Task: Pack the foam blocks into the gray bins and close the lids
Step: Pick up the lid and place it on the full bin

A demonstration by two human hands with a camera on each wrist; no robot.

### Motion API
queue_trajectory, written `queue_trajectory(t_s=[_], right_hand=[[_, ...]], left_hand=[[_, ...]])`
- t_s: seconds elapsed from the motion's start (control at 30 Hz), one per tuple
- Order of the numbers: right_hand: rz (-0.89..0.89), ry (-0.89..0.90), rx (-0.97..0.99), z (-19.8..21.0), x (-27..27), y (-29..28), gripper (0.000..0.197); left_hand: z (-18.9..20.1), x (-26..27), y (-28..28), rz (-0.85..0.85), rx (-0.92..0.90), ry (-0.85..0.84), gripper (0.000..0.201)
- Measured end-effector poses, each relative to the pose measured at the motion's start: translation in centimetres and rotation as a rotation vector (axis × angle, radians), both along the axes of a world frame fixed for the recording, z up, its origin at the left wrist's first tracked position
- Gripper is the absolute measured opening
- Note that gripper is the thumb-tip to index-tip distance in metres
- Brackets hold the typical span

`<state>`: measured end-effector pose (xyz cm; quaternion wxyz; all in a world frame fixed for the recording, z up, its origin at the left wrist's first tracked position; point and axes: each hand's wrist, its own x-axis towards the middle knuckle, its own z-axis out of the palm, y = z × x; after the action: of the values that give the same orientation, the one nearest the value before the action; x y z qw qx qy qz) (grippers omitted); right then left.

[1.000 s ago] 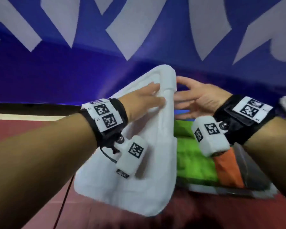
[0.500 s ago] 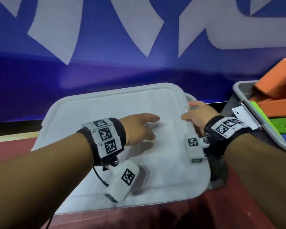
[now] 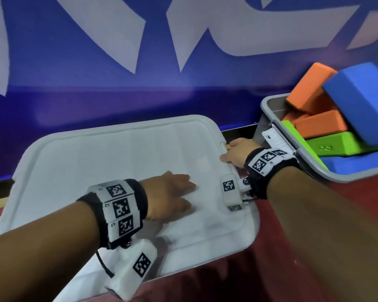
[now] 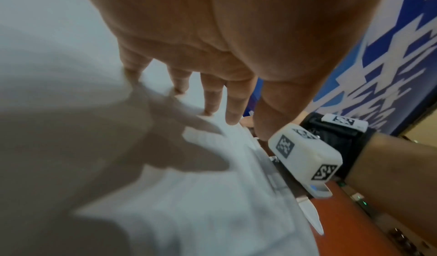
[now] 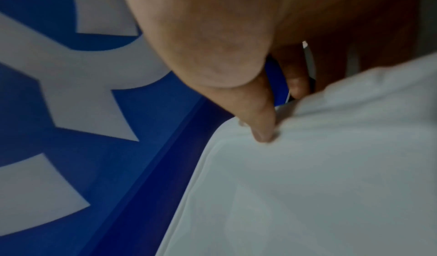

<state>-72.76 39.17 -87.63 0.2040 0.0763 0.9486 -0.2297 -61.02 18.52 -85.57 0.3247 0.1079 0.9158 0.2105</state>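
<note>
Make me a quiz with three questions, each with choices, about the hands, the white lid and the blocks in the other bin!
1. Where does the left hand lie?
A. flat on the white lid
B. inside the open gray bin
C. on an orange block

2. Which block colours show in the open gray bin?
A. red, yellow
B. orange, blue, green
C. only blue

3. What is the right hand doing?
A. lifting a block
B. hanging idle
C. gripping the lid's right edge

Answers: 1 A, straight fingers rest on the lid. 2 B, those three colours show. 3 C, thumb on top, fingers curl over the rim.
</note>
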Motion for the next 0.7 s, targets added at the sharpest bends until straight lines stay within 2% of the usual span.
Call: queue_trajectory(t_s=[0.03, 0.07, 0.17, 0.33, 0.4, 0.57, 0.7], right_hand=[[0.057, -0.046, 0.089, 0.3, 0.1, 0.0, 0.031], [0.094, -0.081, 0.153, 0.3, 0.1, 0.3, 0.03], [0.107, -0.124, 0.219, -0.1, -0.3, 1.6, 0.039], [-0.097, -0.167, -0.062, -1.3, 0.0, 2.6, 0.043], [-0.097, -0.146, -0.065, -1.5, -0.2, 2.2, 0.042], [0.022, -0.102, 0.182, -0.2, -0.7, 0.6, 0.056], [0.047, -0.149, 0.255, -0.1, -0.9, 0.3, 0.053]], left_hand=[[-0.3, 0.1, 0.2, -0.02, 0.014, 0.0, 0.057], [-0.6, 0.2, 0.6, -0.045, 0.023, 0.0, 0.056], [-1.1, 0.0, 1.7, -0.088, -0.004, 0.012, 0.055], [-1.6, -0.7, 1.4, -0.111, -0.013, 0.001, 0.057], [-1.6, -0.7, 0.7, -0.115, -0.014, -0.002, 0.057], [-1.8, -0.5, 0.3, -0.114, -0.03, 0.016, 0.057], [-1.9, -0.8, 0.1, -0.096, -0.004, 0.011, 0.055]])
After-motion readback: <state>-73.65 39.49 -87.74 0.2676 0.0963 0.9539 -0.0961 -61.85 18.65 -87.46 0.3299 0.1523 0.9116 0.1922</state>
